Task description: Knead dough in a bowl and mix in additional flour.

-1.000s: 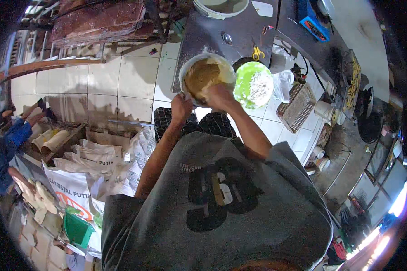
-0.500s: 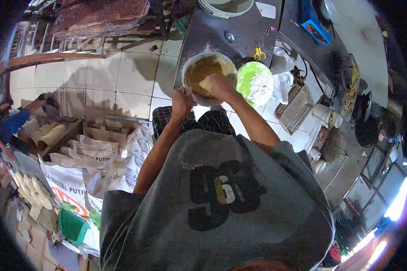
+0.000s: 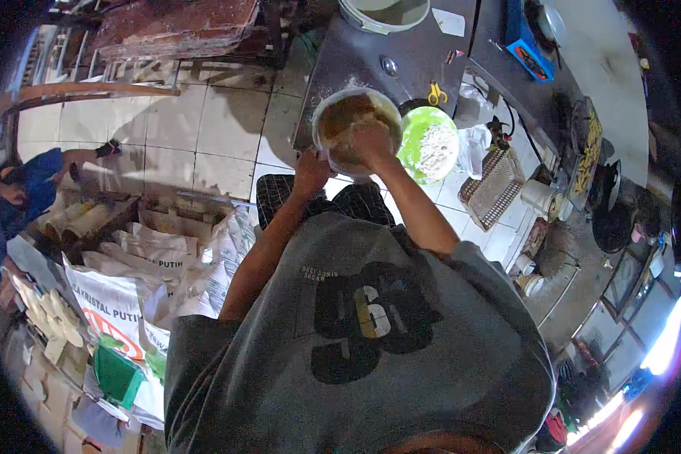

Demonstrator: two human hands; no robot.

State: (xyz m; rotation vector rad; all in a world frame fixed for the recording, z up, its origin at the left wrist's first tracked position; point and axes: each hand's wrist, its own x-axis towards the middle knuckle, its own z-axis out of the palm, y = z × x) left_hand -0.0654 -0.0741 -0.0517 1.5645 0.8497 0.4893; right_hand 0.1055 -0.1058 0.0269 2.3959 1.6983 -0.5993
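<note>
My left hand point(image 3: 312, 171) is closed on the near-left rim of a pale round bowl point(image 3: 322, 110) at the edge of a dark table point(image 3: 341, 60). Inside it is a brown, powdery-looking mixture point(image 3: 352, 106). My right hand point(image 3: 372, 138) is down in this mixture, its fingers hidden and blurred. A bright green basin point(image 3: 413, 151) with white powder point(image 3: 437, 146) sits just right of the bowl. Beyond them lie yellow scissors point(image 3: 436, 94) and a metal spoon point(image 3: 388, 66).
A white bucket point(image 3: 384, 27) stands at the back. A perforated tray point(image 3: 493, 189) and trays of yellow pieces point(image 3: 586, 155) are rightward. White sacks point(image 3: 106, 299) and a green crate point(image 3: 117, 378) lie lower left. Another person point(image 3: 26, 189) in blue is at the left edge.
My right hand has moved within the bowl while my left stays at the rim. The bowl and table sit slightly rightward in view. The co-worker at left has shifted, with a leg stretching farther rightward.
</note>
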